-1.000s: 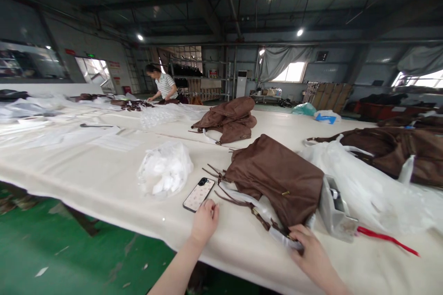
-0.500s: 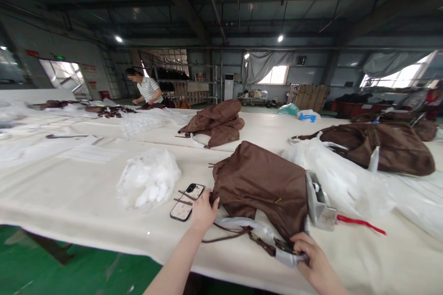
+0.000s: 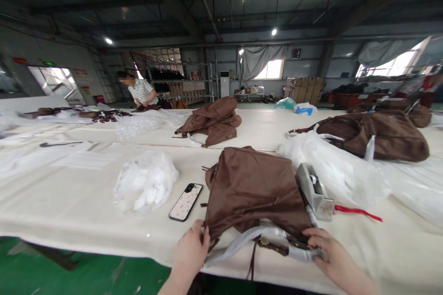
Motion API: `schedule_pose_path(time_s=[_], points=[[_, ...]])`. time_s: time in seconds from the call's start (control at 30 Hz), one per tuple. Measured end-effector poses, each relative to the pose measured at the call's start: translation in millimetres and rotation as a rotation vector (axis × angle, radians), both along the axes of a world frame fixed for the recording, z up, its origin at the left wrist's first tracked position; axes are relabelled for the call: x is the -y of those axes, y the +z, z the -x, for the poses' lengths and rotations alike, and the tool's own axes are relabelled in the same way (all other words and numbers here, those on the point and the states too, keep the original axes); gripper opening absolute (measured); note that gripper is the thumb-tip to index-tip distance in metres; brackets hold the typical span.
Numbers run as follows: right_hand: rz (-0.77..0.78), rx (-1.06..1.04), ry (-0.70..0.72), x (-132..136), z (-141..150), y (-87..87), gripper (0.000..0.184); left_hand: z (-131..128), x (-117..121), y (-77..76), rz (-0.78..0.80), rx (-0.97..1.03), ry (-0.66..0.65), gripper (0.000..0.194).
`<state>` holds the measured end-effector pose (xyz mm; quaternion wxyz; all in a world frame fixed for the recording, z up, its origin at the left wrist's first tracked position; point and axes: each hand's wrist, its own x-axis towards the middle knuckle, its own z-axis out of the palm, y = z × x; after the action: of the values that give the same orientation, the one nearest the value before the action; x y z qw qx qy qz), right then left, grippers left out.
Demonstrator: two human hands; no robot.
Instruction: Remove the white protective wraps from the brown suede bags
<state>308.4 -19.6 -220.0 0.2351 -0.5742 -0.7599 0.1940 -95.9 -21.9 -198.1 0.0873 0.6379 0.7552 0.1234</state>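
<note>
A brown bag (image 3: 252, 184) lies on the cream-covered table in front of me, its strap side towards me. My left hand (image 3: 192, 246) pinches its near left corner. At the near right corner, my right hand (image 3: 321, 244) is closed on the bag beside the strap end. The strap (image 3: 249, 233), wrapped in clear plastic, curves between my hands, and a thin brown cord hangs over the table edge. A phone in a patterned case (image 3: 186, 202) lies left of the bag. Touching or very near its right side stands a grey tape dispenser (image 3: 314, 191).
Crumpled clear plastic (image 3: 147, 182) lies left of the phone. Another brown bag (image 3: 211, 122) sits farther back, and a larger one (image 3: 377, 136) rests on plastic wrap (image 3: 332, 166) at right. A red ribbon (image 3: 358, 212) lies by the dispenser. A co-worker (image 3: 141, 92) stands across the table.
The bag has been turned and spread flatter, its strap side now facing me. My left hand has moved from beside the phone to the bag's near left corner. My right hand stays at the right corner.
</note>
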Motion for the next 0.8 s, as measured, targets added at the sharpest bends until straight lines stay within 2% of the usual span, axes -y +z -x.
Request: schedule_pose_path(time_s=[0.13,0.27,0.47,0.53,0.57,0.63,0.7,0.77,0.8], points=[[0.06,-0.002,0.04,11.5,-12.3,1.1,0.025,4.8,16.0,13.5,0.059,-0.05,0.041,0.017],[0.135,-0.078,0.083,23.8,-11.3,7.5,0.028,13.7,20.3,26.7,0.089,-0.057,0.043,0.013],[0.177,-0.139,0.08,30.7,-8.0,12.0,0.029,22.5,24.9,18.1,0.157,-0.014,0.021,0.013],[0.174,-0.151,0.088,29.9,-6.8,10.3,0.029,19.4,24.0,21.1,0.167,0.003,0.042,0.015],[0.171,-0.155,0.095,29.3,-5.7,9.1,0.028,16.2,23.5,26.4,0.119,-0.001,0.063,0.018],[0.154,-0.157,0.106,28.2,-2.4,6.9,0.027,7.0,24.3,44.3,-0.094,-0.002,0.051,0.034],[0.127,-0.144,0.111,28.0,1.4,5.8,0.025,-3.6,30.5,65.0,-0.32,0.047,-0.088,0.047],[0.099,-0.121,0.105,29.0,4.7,6.0,0.024,-11.5,42.2,77.7,-0.338,0.117,-0.216,0.049],[0.089,-0.107,0.102,30.0,6.0,6.5,0.023,-13.6,49.0,78.4,-0.3,0.13,-0.204,0.046]])
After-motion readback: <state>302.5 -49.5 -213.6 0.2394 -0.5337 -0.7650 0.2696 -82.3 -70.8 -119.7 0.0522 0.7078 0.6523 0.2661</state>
